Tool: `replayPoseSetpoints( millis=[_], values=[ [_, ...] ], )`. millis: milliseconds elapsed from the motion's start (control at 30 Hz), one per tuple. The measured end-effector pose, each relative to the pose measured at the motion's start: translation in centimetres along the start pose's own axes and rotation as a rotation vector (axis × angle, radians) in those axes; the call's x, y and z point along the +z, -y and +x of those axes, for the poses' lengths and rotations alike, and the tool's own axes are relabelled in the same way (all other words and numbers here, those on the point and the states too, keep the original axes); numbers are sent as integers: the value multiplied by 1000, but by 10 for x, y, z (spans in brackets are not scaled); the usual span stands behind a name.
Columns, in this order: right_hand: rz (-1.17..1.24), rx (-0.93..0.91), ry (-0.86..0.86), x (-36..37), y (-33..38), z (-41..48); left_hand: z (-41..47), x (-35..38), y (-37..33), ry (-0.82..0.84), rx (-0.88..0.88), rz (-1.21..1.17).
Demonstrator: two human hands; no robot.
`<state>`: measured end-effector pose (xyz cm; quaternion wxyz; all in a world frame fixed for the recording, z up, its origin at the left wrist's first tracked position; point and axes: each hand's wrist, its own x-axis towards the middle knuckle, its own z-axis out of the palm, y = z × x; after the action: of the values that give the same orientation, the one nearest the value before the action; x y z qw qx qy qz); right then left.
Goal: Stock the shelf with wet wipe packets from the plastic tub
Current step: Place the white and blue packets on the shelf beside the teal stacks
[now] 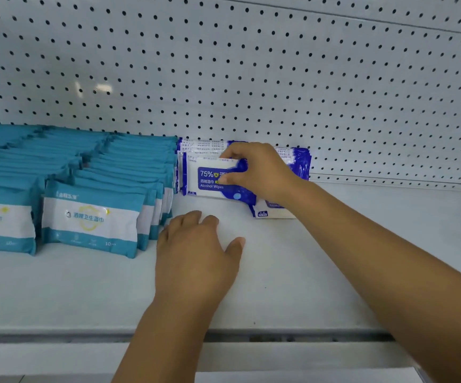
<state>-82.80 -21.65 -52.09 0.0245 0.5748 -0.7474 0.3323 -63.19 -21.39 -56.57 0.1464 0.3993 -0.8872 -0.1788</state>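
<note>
2 hands — right hand (254, 172) pinches a "75% Alcohol Wipes" packet (210, 180), left hand (196, 250) rests loose-fingered on shelf (293, 286).

The white shelf (279, 286) spans the lower half of the frame, and its perforated back panel (224, 64) fills the top. At the left, teal packets (91, 217) stand in tight rows that reach the back panel. Just beside them, at centre, blue-and-white alcohol wipe packets (210, 181) stand on edge against the back. Another packet (264, 213) sits slightly forward, to their lower right.
</note>
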Motion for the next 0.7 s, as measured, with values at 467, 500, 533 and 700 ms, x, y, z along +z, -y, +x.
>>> replayPoseSetpoints(
  millis=[467,500,533,700],
  values=[
    [-24,-51,-192,4,-17,-3,6,0,0,16,17,31],
    [59,10,-129,-8,-16,-11,6,-1,0,26,20,40],
    [130,58,-49,-22,-17,-19,6,-1,-1,38,25,49],
    [59,228,465,-72,-31,-46,16,6,-8,54,68,69]
  ],
)
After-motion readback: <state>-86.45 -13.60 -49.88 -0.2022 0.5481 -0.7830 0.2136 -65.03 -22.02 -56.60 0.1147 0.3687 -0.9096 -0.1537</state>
